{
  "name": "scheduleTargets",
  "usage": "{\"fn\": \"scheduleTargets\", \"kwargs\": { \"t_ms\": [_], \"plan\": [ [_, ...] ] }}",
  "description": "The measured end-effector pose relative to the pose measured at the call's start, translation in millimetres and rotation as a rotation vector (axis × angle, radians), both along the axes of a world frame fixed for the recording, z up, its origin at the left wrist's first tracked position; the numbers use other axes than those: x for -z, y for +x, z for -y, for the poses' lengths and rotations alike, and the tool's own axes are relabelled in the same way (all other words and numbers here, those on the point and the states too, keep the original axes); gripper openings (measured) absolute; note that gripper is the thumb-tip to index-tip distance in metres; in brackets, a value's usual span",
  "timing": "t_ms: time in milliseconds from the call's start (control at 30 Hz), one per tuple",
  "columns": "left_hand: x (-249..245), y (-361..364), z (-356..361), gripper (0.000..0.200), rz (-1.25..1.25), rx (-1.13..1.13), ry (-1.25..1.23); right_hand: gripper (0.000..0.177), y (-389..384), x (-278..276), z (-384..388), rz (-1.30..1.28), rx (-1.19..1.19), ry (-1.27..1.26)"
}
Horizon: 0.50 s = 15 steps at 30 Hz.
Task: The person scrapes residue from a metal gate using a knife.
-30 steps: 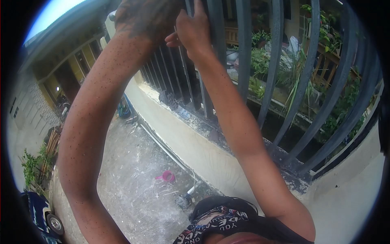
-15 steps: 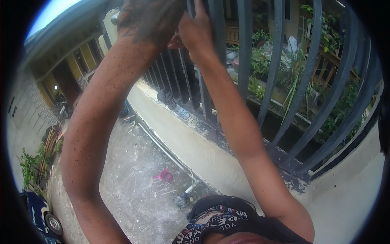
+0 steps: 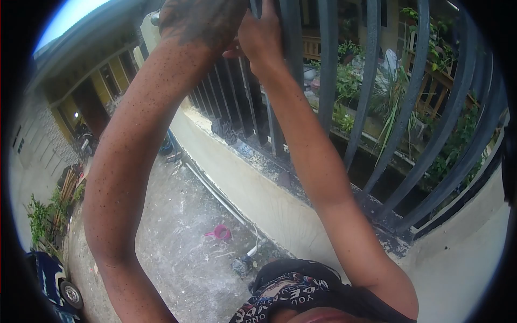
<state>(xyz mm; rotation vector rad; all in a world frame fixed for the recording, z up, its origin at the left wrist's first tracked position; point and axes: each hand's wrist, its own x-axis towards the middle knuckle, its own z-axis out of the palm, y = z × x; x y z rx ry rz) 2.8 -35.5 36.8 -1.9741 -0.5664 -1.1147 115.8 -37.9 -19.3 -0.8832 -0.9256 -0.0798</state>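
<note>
I have my dark-smeared left hand [image 3: 203, 22] and right hand [image 3: 262, 42] beside the fence [image 3: 327, 75], their openness, hold and progress impossible to tell.

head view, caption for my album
Left hand and right hand raised at metal bars, pink dipper on the ground below

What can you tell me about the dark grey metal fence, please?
The dark grey metal fence is a row of narrow upright bars with gaps between them, apparently painted. It stands on the dark-splotched ledge of a low cream wall, and green leafy plants show through it. The lens makes its bars look curved. The right hand appears to be against it; whether the dark-stained left hand touches it cannot be told, and its top is out of view.
</note>
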Motion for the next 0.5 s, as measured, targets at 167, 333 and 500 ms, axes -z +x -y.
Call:
{"fn": "scheduleTargets", "kwargs": {
  "t_ms": [167,333,500],
  "plan": [
    [7,-3,-8,0.014,-0.043,0.016,-0.025,0.079,4,18,-5,-0.061,-0.031,-0.04],
    [-8,6,-24,0.015,-0.087,0.085,-0.032,0.081,8,-2,-9,-0.081,-0.03,-0.02],
    [2,-6,-8,0.018,-0.094,0.043,-0.039,0.081,9,19,-4,-0.049,-0.062,-0.042]
  ]
}}
